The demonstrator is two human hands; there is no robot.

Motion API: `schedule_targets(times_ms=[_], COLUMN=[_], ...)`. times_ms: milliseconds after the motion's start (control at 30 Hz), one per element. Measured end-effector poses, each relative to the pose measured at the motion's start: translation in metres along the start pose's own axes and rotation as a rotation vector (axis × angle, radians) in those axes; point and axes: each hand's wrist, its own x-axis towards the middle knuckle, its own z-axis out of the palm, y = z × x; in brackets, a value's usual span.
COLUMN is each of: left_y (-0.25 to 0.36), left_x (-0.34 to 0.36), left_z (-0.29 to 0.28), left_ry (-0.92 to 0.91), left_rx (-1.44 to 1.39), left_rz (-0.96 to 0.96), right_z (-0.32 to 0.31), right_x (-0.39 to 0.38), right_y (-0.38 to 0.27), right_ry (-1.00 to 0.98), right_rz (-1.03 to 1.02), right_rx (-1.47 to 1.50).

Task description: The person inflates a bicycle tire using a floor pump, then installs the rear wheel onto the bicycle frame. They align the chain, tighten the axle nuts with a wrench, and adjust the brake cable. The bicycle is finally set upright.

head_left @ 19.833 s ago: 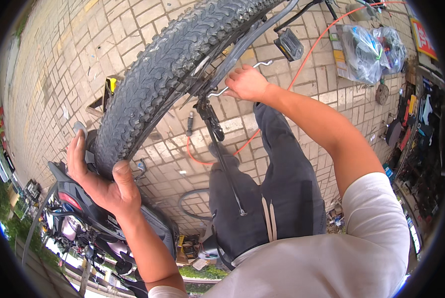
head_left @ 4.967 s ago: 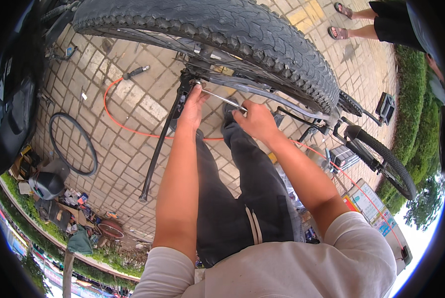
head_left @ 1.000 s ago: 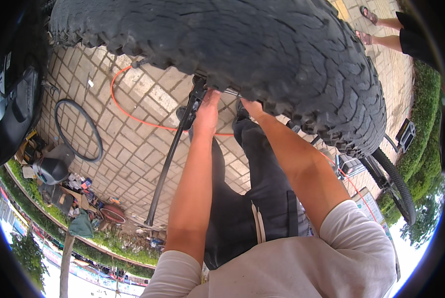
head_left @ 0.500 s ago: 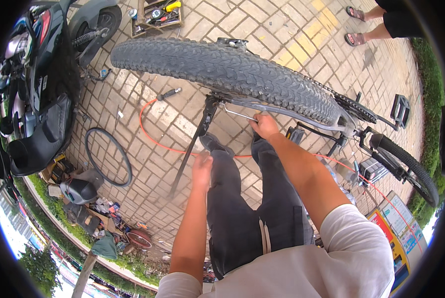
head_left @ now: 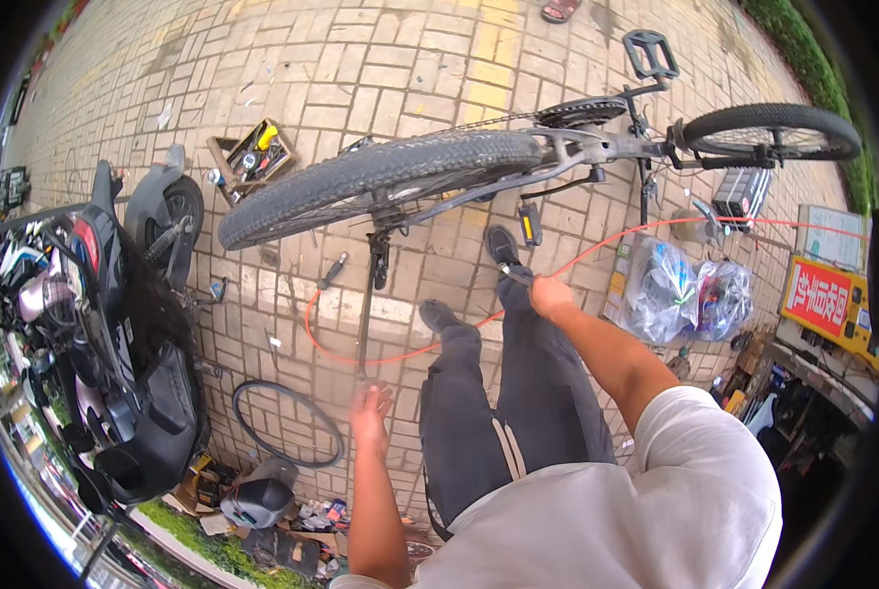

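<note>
A bicycle lies tilted on the paving, its knobbly rear tyre (head_left: 390,180) crossing the upper middle. From beside its rear hub, a dark kickstand (head_left: 366,319) points down toward me. My left hand (head_left: 369,420) is just below the kickstand's lower end, fingers apart and nothing visible in them; whether they touch it I cannot tell. My right hand (head_left: 551,296) is closed around a silver wrench (head_left: 515,274), held over my right shin, apart from the bicycle. Part of the wrench is hidden in my fist.
An orange air hose (head_left: 606,239) snakes across the ground past my feet. A black tyre-like ring (head_left: 274,386) lies at left, near a parked scooter (head_left: 169,393). Beyond the rear wheel stands a wooden toolbox (head_left: 225,145). Plastic bags (head_left: 660,285) sit at right by a yellow cabinet (head_left: 857,319).
The view has turned and drawn back from the bicycle. My right hand has moved the wrench away from the kickstand's mount. My left hand's fingers have spread near the kickstand's end.
</note>
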Motion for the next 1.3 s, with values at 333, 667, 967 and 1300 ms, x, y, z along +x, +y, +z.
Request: schedule_targets(times_ms=[333,667,967,1300], left_y=[-0.009,0.082,0.090,0.210], left_x=[-0.029,-0.059,-0.098,-0.165], left_z=[-0.050,0.124,0.317,0.476], left_ry=[-0.197,-0.529,-0.528,-0.803], left_rx=[0.494,0.823,0.246,-0.027], left_rz=[0.045,0.340,-0.063,0.395], right_z=[0.026,0.118,-0.105,-0.389], right_x=[-0.161,-0.262,-0.189,-0.092], right_y=[0.135,0.230,0.224,0.233], right_ry=[0.150,0.211,0.775,0.789], right_rz=[0.608,0.951,0.079,-0.555], right_rx=[0.615,0.762,0.783,0.478])
